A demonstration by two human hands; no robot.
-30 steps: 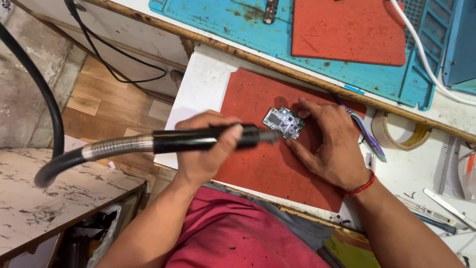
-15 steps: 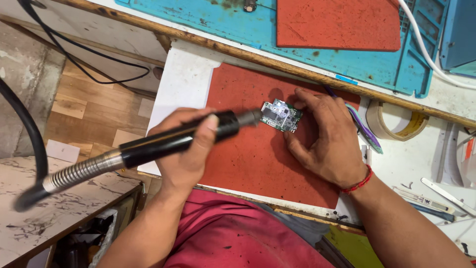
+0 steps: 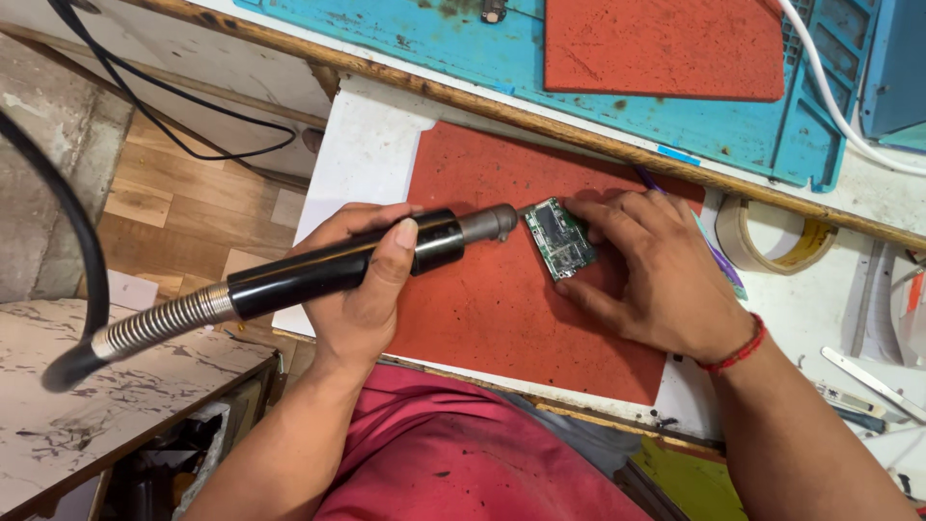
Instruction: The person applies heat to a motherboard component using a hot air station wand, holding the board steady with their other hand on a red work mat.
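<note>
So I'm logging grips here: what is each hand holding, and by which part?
Left hand grips the rotary tool around its black barrel. Right hand pins the circuit board to the red mat by its edges.

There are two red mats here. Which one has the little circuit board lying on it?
The near red mat, on the white board right before the person. The circuit board lies on it under the right hand. The far red mat sits on the blue mat.

One view only — head cam, worn by the person, looking steeply down from above the chest at the near edge of the white workbench [image 3: 357, 145]. It faces fwd and down, close in: both forearms enter from the bottom, w/ the red rubber work mat [image 3: 502, 309] mid-frame. The blue silicone repair mat [image 3: 463, 48] crosses the top edge — wooden floor [image 3: 164, 212] shows at left.
</note>
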